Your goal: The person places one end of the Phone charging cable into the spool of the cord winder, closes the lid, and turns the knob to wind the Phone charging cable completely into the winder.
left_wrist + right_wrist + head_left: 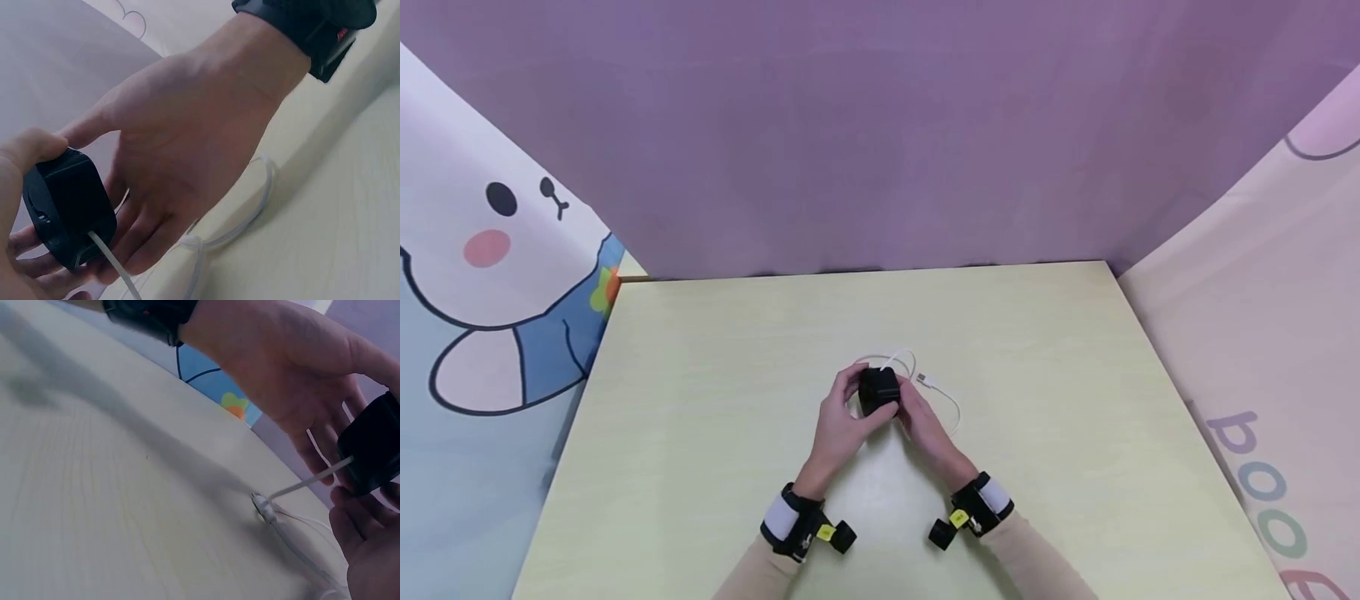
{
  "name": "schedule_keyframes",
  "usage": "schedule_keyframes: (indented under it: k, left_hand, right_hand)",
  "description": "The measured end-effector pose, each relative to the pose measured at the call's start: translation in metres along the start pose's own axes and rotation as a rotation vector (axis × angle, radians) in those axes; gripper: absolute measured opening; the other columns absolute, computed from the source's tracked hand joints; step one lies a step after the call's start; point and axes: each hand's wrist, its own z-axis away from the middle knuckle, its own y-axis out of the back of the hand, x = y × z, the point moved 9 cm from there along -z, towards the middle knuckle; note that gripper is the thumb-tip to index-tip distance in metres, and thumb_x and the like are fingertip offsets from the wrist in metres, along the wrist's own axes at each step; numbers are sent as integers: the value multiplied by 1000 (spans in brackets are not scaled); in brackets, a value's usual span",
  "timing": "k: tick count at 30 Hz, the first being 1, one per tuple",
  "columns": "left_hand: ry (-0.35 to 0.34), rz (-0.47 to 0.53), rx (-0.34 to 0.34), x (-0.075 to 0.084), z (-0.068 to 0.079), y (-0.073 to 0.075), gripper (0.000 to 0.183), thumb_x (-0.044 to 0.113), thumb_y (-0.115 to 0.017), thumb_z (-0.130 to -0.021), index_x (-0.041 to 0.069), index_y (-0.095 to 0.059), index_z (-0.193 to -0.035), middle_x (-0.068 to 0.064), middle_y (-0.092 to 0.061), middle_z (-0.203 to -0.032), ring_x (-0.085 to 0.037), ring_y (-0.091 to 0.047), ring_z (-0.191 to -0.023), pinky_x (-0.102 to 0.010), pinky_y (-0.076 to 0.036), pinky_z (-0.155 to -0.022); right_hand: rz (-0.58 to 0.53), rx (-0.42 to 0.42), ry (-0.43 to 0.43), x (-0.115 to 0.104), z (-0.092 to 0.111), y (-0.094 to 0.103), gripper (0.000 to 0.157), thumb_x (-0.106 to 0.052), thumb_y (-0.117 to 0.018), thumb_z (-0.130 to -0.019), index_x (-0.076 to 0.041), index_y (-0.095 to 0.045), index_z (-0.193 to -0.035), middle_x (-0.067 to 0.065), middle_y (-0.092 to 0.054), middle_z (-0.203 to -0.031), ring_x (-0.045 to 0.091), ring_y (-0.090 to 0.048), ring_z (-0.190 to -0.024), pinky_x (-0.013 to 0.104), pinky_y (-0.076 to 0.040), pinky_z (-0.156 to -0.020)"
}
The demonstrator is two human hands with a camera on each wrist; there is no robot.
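A small black boxy device [878, 390] with rounded edges is held up between both hands, its exact kind unclear. My left hand [837, 427] grips it from the left, thumb across the near side. From the right, my right hand [925, 423] holds it, with fingers curling beneath it in the right wrist view. A thin white cable [112, 259] runs out of the device's face. Its USB plug [921, 379] lies on the table just right of the device. In the right wrist view the device [375, 447] is partly cut off by the frame edge.
The pale wooden table [700, 375] extends around the hands. Loose loops of the white cable [957, 412] lie beyond and right of the hands. A purple curtain [880, 133] stands behind the far edge, with printed cloths on the left [490, 350] and right [1262, 317].
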Motion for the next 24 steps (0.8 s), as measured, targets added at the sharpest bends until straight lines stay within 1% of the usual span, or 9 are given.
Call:
schedule_keyframes:
  k: [2, 4, 9, 12, 14, 17, 19, 22, 24]
  left_hand:
    - [2, -9, 6, 2, 0, -2, 73, 11, -83, -78, 3, -46, -141, -20, -49, -143, -36, -44, -134, -54, -27, -114]
    - [1, -1, 7, 11, 1, -3, 72, 9, -82, -79, -1, -45, -140, -21, -49, -143, -39, -41, -135, -57, -28, -113]
    - [21, 23, -14, 35, 8, -3, 68, 7, -78, -82, -1, -45, -141, -22, -49, -143, -41, -39, -137, -61, -34, -107]
    - [15, -13, -30, 40, 9, -4, 71, 10, -77, -84, -2, -42, -144, -23, -44, -147, -40, -34, -140, -59, -31, -111]
    - [-22, -69, -29, 31, 7, -5, 78, 19, -78, -84, 2, -37, -148, -20, -38, -152, -35, -31, -143, -57, -27, -113]
    - [-151, -186, -6, 27, 5, -6, 85, 35, -76, -85, 10, -32, -153, -11, -29, -158, -27, -27, -146, -56, -26, -115]
    - [-285, -254, 22, 30, 3, -6, 82, 44, -73, -85, 14, -35, -152, -6, -28, -159, -24, -27, -145, -55, -29, -113]
    - [-503, -325, 22, 61, 6, -10, 67, 44, -67, -89, 10, -48, -143, -8, -38, -154, -26, -35, -141, -51, -36, -110]
    - [-648, -377, -34, 80, 9, -19, 56, 44, -62, -93, 6, -57, -134, -10, -47, -147, -26, -43, -136, -46, -40, -109]
  right_hand:
    - [-79, -12, -10, 2, -1, -3, 76, -56, -31, -103, 5, -32, -147, 23, -33, -153, 26, -34, -139, 23, -31, -111]
    - [-141, -27, -14, 3, -1, -5, 75, -56, -32, -103, 4, -30, -147, 22, -30, -154, 25, -32, -140, 23, -30, -111]
    - [-249, -69, -15, 4, 0, -9, 66, -51, -33, -104, 0, -28, -146, 23, -31, -150, 26, -44, -129, 27, -39, -107]
    - [-286, -70, -26, 5, 0, -8, 62, -48, -35, -105, -1, -29, -145, 23, -34, -146, 29, -52, -120, 29, -44, -102]
    - [-274, -57, -39, 6, 0, -6, 61, -46, -38, -105, -2, -29, -147, 22, -36, -145, 29, -53, -118, 30, -44, -102]
    - [-194, -11, -64, 7, 0, 0, 62, -43, -42, -104, -4, -29, -150, 22, -34, -148, 28, -48, -123, 27, -42, -102]
    - [-138, 11, -65, 5, 0, 3, 63, -40, -44, -103, -2, -30, -151, 23, -33, -150, 26, -42, -127, 25, -40, -103]
    - [-95, 6, -28, 1, -2, 3, 60, -36, -46, -102, -1, -33, -148, 22, -36, -148, 24, -41, -128, 23, -40, -101]
    - [-77, -1, 4, -3, -2, 3, 58, -35, -47, -102, -1, -35, -147, 15, -43, -143, 18, -45, -126, 23, -41, -100]
